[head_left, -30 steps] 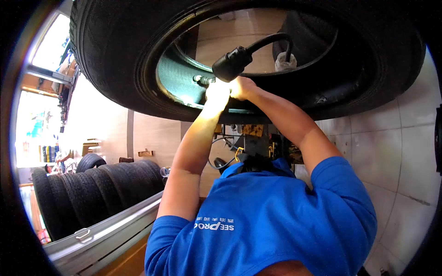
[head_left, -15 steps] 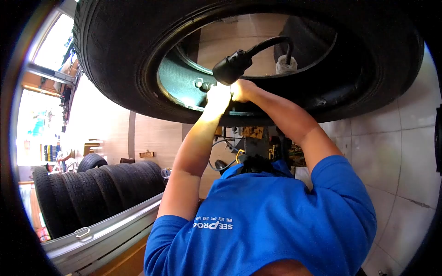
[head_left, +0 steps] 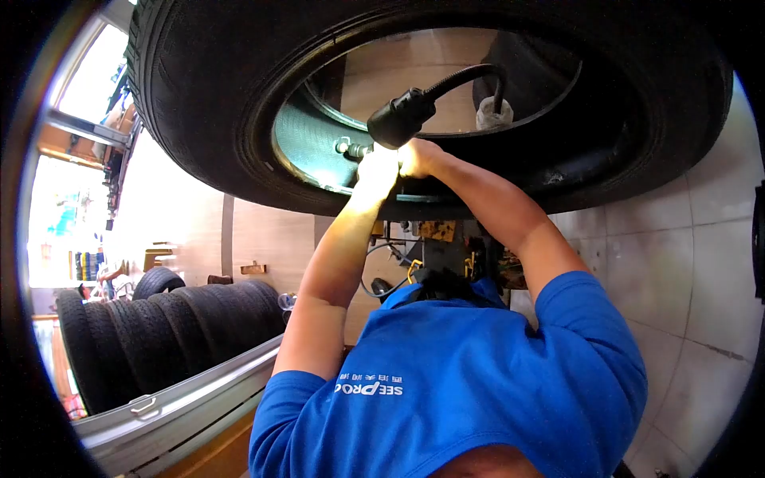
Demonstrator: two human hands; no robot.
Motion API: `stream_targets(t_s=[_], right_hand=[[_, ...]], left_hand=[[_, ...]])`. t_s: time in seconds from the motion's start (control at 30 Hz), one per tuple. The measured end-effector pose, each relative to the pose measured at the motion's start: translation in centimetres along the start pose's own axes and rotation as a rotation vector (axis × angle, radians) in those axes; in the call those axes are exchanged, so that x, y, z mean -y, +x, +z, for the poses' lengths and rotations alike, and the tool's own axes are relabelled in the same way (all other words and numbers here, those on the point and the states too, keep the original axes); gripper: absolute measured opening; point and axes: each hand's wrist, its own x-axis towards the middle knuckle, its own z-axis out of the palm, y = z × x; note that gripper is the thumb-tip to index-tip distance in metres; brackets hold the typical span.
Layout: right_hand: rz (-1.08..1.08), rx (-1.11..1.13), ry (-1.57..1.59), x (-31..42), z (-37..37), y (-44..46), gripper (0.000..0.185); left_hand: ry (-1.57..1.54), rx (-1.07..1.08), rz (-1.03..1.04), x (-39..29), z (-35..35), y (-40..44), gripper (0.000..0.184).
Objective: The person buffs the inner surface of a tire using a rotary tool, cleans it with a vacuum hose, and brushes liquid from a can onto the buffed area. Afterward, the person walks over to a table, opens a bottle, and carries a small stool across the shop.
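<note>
A large black tire [head_left: 215, 103] stands in front of me, its inner wall [head_left: 307, 131] lit by a work lamp [head_left: 398, 118] on a bent flexible neck. Inside the opening, my left hand [head_left: 377, 169] is closed around a slim tool with a dark collar [head_left: 360, 150] and a small pale round tip. The tip is close to the lit inner wall; contact cannot be made out. Bright glare washes out the fingers of this hand. Right beside it, my right hand [head_left: 418, 157] is closed at the rear of the same tool, whose body is mostly hidden by both hands.
A row of black tires [head_left: 183, 334] stands at the left behind a silver metal rail [head_left: 183, 398]. Below the large tire is a dark stand with yellow parts [head_left: 438, 231] and a hose. Pale floor tiles [head_left: 653, 263] lie to the right.
Both hands keep their grip on the tool inside the tire. The tool's tip has dipped very slightly, and my right shoulder has shifted a little.
</note>
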Motion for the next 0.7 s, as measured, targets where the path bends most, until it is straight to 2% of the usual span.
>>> stream_targets(t_s=[0.07, 0.17, 0.23, 0.3, 0.33, 0.43, 0.47, 0.5, 0.57, 0.7], right_hand=[[0.027, -0.107, 0.058, 0.3, 0.4, -0.5, 0.028], [0.053, -0.041, 0.016, 0.2, 0.5, -0.1, 0.026], [0.031, -0.012, 0.012, 0.0, 0.6, 0.1, 0.026], [-0.039, -0.137, 0.073, -0.3, 1.3, 0.3, 0.026], [0.008, -0.146, 0.108, -0.2, 1.5, 0.3, 0.026], [0.070, -0.020, 0.017, -0.1, 1.3, 0.8, 0.026], [0.017, -0.042, 0.034, -0.2, 1.1, 0.4, 0.026], [0.017, -0.047, 0.034, -0.1, 0.8, 0.4, 0.026], [-0.089, 0.029, -0.049, -0.4, 0.5, 0.8, 0.024], [0.005, 0.002, -0.025, -0.2, 0.9, 0.6, 0.023]], left_hand=[[0.040, 0.003, 0.030, -0.6, -1.0, -0.3, 0.028], [-0.069, -0.033, -0.044, -1.6, -2.1, -0.6, 0.024], [-0.051, -0.052, -0.015, -1.2, -1.9, -0.6, 0.025], [-0.027, -0.084, 0.033, -0.7, -1.1, -0.5, 0.028], [-0.010, -0.051, 0.001, -0.8, -1.4, -0.2, 0.028], [-0.035, 0.041, -0.109, -1.3, -1.7, 0.0, 0.026], [-0.005, 0.078, -0.099, -1.2, -1.7, -0.1, 0.027], [-0.004, 0.076, -0.095, -1.1, -1.6, -0.2, 0.027], [-0.012, -0.082, 0.028, -0.7, -1.0, -0.4, 0.026], [0.009, -0.013, -0.019, -0.9, -1.1, 0.1, 0.024]])
